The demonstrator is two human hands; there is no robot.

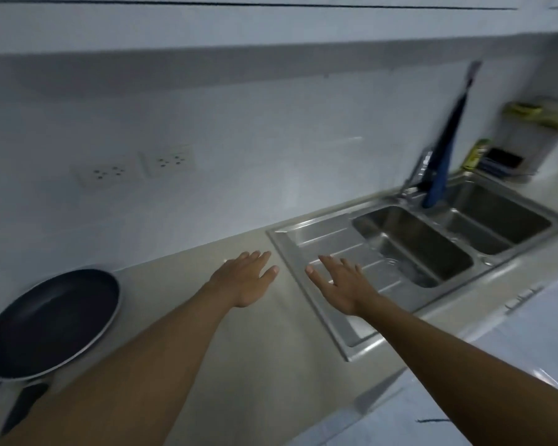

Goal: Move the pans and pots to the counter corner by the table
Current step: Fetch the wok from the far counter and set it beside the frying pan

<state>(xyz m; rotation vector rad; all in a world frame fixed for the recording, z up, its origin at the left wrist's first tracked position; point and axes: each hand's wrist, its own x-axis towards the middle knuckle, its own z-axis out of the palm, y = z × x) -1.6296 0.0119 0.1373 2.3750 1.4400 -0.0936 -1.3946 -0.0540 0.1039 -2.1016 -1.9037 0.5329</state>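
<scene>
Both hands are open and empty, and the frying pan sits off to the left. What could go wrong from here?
1. The left hand and right hand stretch toward the sink, away from the frying pan, so it might get grabbed without a clear look.
2. The left forearm passes close to the pan's handle, which points toward the counter's front; a sideways sweep could knock it.
</scene>
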